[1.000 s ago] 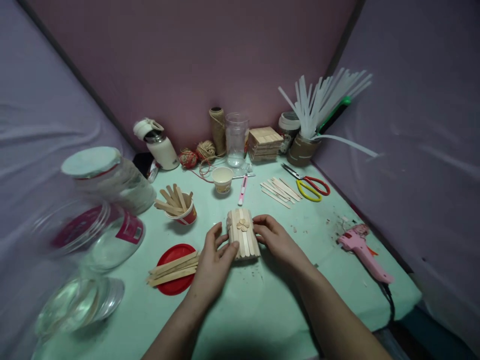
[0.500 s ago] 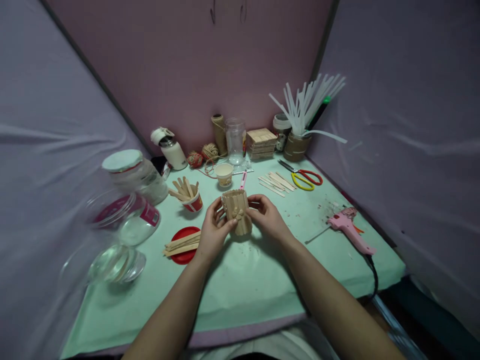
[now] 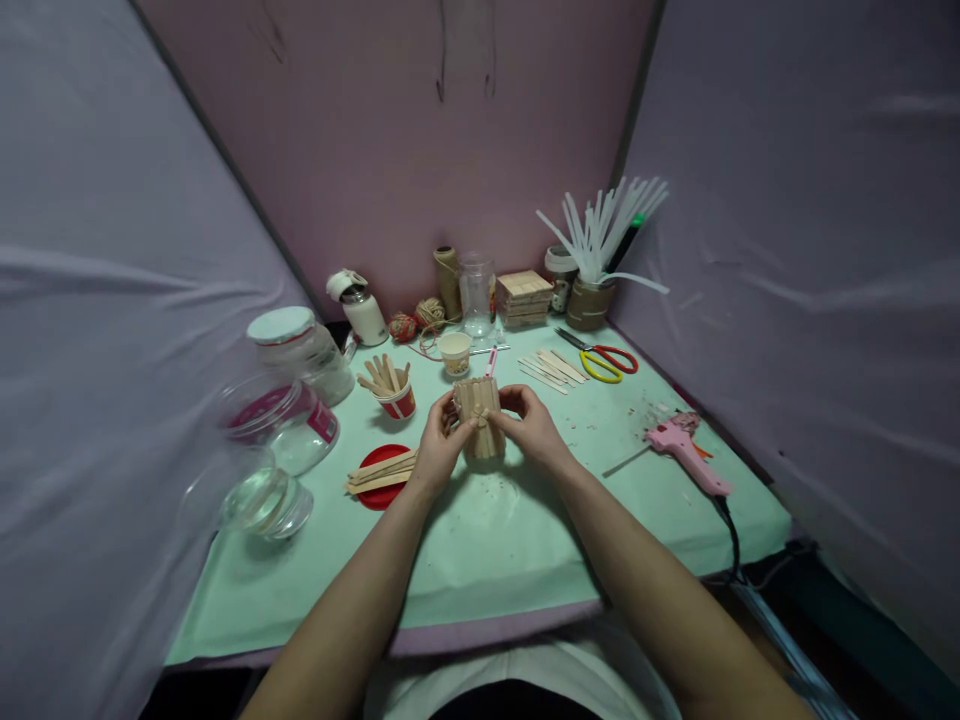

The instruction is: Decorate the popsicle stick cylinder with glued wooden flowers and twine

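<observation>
Wooden stick-built piece [image 3: 485, 443] with a flower on its face, held upright between left hand [image 3: 442, 445] and right hand [image 3: 532, 430].
Left fingers wrap its left side, thumb on front; right fingers hold its right side, thumb on front near the flower; can't tell if the base touches the table [image 3: 510, 555]. Containers, left to right: clear tub [image 3: 294, 515], purple-labelled tub [image 3: 301, 445] and white-lidded jar [image 3: 319, 365], contents unclear; red dish [image 3: 385, 498], flat sticks [image 3: 382, 468] across it; red-and-white cup [image 3: 402, 405], wooden sticks [image 3: 386, 375] inside; pale cup [image 3: 455, 366]; brown pot [image 3: 589, 308], white rods [image 3: 596, 240] inside.
</observation>
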### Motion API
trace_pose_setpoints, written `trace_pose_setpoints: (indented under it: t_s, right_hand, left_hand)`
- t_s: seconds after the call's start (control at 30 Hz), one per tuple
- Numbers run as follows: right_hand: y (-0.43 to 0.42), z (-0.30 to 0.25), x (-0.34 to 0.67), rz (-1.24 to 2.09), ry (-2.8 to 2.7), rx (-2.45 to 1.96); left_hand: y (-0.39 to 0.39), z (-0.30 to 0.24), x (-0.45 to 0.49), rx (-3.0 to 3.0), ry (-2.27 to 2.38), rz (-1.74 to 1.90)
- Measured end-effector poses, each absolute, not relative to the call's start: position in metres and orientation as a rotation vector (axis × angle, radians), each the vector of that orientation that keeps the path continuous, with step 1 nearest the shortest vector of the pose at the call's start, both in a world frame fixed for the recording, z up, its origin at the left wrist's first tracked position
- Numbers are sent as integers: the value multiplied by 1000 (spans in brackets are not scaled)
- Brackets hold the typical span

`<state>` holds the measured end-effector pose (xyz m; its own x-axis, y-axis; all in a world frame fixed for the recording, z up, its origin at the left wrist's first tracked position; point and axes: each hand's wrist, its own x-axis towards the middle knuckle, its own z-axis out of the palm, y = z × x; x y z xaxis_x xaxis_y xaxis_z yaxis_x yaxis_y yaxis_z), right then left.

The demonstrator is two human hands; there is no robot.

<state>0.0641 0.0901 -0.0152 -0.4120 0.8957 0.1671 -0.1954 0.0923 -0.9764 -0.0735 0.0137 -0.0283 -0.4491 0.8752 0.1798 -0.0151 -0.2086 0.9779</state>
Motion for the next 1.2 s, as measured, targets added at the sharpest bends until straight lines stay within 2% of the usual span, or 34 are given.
trace_pose_setpoints:
  t_s: [0.53,1.2]
  right_hand:
    - [86,-14,64,1498,-1479,-728]
    - [90,-22,65,1507,-1488,-672]
  left_hand:
    - [15,-20,-70,984,1387,1661]
    - [13,-23,-71,990,1437,1751]
